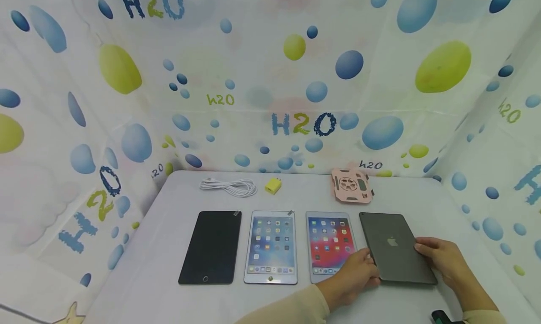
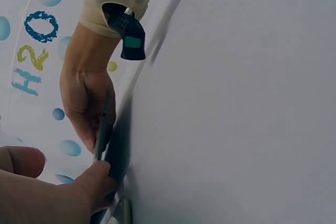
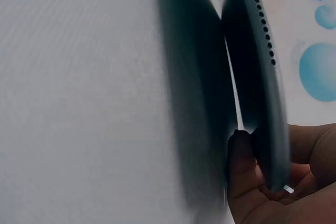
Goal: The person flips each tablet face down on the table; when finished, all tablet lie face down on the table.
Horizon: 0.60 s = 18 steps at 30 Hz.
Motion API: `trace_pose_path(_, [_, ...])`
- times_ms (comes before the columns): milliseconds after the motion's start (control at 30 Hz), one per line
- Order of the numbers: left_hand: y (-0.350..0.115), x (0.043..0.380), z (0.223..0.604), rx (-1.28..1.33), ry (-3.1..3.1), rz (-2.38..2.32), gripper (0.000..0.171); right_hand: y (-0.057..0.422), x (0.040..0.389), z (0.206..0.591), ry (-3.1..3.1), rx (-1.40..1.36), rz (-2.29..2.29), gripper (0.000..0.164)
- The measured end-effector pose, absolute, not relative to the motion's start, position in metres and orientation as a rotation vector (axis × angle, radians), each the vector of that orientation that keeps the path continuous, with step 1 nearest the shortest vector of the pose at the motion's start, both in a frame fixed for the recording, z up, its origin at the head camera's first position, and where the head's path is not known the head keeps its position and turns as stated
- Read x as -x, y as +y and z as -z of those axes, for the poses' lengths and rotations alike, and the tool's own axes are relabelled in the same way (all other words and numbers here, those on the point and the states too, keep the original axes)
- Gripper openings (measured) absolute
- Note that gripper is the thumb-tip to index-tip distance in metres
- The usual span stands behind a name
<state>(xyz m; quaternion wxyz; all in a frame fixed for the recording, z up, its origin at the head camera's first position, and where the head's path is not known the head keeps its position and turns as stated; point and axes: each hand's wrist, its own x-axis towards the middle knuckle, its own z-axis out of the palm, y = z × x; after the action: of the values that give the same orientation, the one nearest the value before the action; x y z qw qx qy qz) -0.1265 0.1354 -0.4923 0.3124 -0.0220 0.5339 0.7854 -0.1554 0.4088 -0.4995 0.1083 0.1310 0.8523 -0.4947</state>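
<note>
A dark grey tablet (image 1: 395, 253) lies back side up at the right of the row, an apple logo on its back. My right hand (image 1: 444, 260) grips its right edge; the right wrist view shows fingers (image 3: 244, 166) beneath the tablet (image 3: 275, 108) and a gap between it and the tabletop. At the lower left edge, my left hand (image 1: 355, 274) pinches the same tablet, its fingertips hidden in part. Just left of it, a white-framed tablet (image 1: 329, 242) with a red and blue lit screen is partly covered by my left hand.
Farther left lie a white-framed tablet (image 1: 272, 246) with a light blue screen and a black tablet (image 1: 211, 246). Behind the row are a coiled white cable (image 1: 230, 187), a yellow plug adapter (image 1: 273, 186) and a pink bracket-like plate (image 1: 351, 185). Printed curtains surround the white table (image 1: 148, 258).
</note>
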Motion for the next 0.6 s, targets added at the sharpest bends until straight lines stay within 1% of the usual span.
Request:
trace_pose_path(100, [0.133, 0.128, 0.490, 0.049, 1.399, -2.048, 0.080, 0.407, 0.155, 0.497, 2.579, -0.415, 1.383, 0.058])
trace_pose_path(300, [0.130, 0.132, 0.488, 0.059, 1.396, -2.002, 0.085, 0.403, 0.154, 0.489, 2.647, -0.379, 1.265, 0.063])
trace_pose_path(600, [0.131, 0.134, 0.484, 0.040, 1.428, -1.958, 0.081, 0.403, 0.152, 0.482, 2.632, -0.377, 1.238, 0.065])
